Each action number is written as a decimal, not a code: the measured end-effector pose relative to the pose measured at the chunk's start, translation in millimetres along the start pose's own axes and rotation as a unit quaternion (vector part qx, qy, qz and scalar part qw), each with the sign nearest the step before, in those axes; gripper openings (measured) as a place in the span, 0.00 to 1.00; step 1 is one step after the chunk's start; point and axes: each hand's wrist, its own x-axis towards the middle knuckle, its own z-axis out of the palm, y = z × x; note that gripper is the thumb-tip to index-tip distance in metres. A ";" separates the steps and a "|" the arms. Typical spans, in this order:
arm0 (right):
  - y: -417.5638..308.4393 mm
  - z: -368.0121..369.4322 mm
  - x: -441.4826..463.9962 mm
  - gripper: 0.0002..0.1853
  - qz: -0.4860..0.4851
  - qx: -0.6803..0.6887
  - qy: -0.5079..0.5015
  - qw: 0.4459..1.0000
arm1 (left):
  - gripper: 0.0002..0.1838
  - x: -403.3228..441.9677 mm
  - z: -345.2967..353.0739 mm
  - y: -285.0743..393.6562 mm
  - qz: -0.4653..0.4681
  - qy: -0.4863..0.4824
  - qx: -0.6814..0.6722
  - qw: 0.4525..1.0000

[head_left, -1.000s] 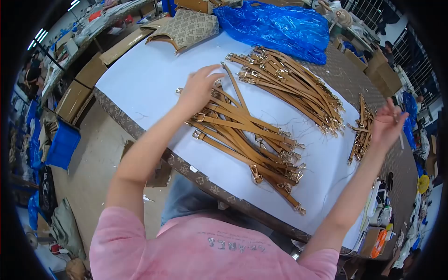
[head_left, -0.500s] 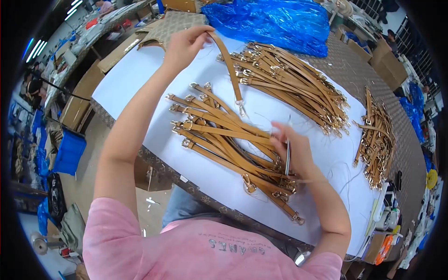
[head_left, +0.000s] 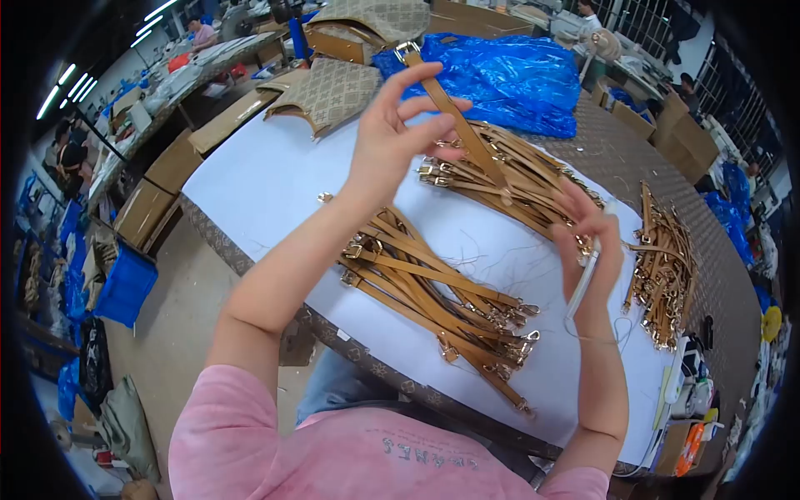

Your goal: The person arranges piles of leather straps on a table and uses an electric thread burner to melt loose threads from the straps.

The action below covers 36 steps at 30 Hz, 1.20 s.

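A tan leather strap (head_left: 475,142) hangs above the desk (head_left: 708,237), slanting down from its metal buckle (head_left: 406,52) in front of the far strap pile (head_left: 533,187). The fingers of the left hand (head_left: 390,137) grasp it just below the buckle. The right hand (head_left: 596,250), to the right of the strap's lower end, has its fingers bent around a slim tool (head_left: 582,287), perhaps a pen or a small cutter; blur hides its shape. Nearer the person, the near strap pile (head_left: 425,292) lies on white paper (head_left: 267,179), and a heap of shorter straps (head_left: 662,271) sits at the right. Beyond the far strap pile is crumpled blue plastic (head_left: 517,87), with a patterned bag piece (head_left: 333,92) to its left.
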 end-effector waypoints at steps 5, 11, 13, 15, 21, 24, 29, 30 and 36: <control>-14.0 25.2 16.9 0.19 -0.038 -0.058 -0.028 0.997 | 0.26 -18.1 39.1 -16.5 0.002 -0.002 -0.051 0.999; 16.7 -3.4 10.3 0.14 -0.025 -0.061 -0.044 0.997 | 0.16 -23.6 20.0 -37.2 -0.019 -0.016 0.145 0.989; 24.9 -15.5 13.9 0.12 0.019 -0.050 -0.081 0.995 | 0.09 -20.1 9.2 -40.9 -0.057 -0.111 0.392 0.911; 36.9 -20.4 23.1 0.10 0.024 -0.080 -0.109 0.991 | 0.07 -15.4 -2.2 -57.4 -0.085 -0.166 0.498 0.847; 74.0 13.6 43.6 0.41 0.283 0.287 -0.016 0.915 | 0.09 -0.3 -43.6 -143.5 -0.263 -0.335 0.435 0.793; 104.3 29.3 35.9 0.42 0.318 0.475 -0.124 0.811 | 0.09 1.0 -54.8 -158.7 -0.308 -0.359 0.408 0.781; 113.1 51.2 27.9 0.39 0.413 0.475 -0.110 0.769 | 0.08 5.6 -52.5 -151.5 -0.377 -0.345 0.350 0.785; 109.8 53.2 29.2 0.36 0.436 0.470 -0.090 0.762 | 0.07 4.3 -53.2 -151.7 -0.380 -0.336 0.343 0.790; 110.6 59.0 24.6 0.28 0.435 0.475 -0.105 0.758 | 0.04 -16.6 -48.5 -149.6 -0.035 -0.365 0.467 0.805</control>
